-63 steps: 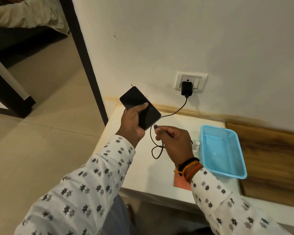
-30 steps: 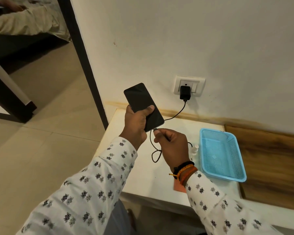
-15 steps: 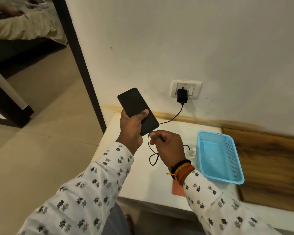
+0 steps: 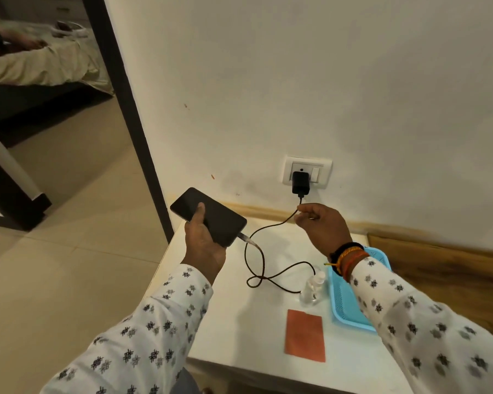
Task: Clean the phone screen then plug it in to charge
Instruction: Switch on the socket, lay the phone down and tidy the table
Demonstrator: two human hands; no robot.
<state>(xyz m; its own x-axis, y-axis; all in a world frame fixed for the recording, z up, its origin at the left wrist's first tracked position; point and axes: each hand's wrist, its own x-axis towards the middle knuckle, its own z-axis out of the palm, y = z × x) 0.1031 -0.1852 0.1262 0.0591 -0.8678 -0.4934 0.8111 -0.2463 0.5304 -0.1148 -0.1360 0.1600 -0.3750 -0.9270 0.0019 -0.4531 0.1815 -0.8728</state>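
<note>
My left hand (image 4: pixel 202 245) grips the black phone (image 4: pixel 211 217) from below, thumb across its dark screen, above the left end of the white table (image 4: pixel 225 322). The black charging cable (image 4: pixel 259 260) has its connector seated in the phone's lower end and loops over the table. My right hand (image 4: pixel 322 226) is raised near the wall and pinches the cable just below the black charger (image 4: pixel 300 183), which sits in the white wall socket (image 4: pixel 308 172).
An orange cloth (image 4: pixel 305 335) lies flat on the table near its front edge. A small clear bottle (image 4: pixel 312 287) stands beside a blue plastic basket (image 4: pixel 343 302) at the right. A dark door frame (image 4: pixel 131 115) and open floor lie to the left.
The cable's connector now sits in the phone. My right hand has left the phone's end and moved up and right along the cable toward the charger.
</note>
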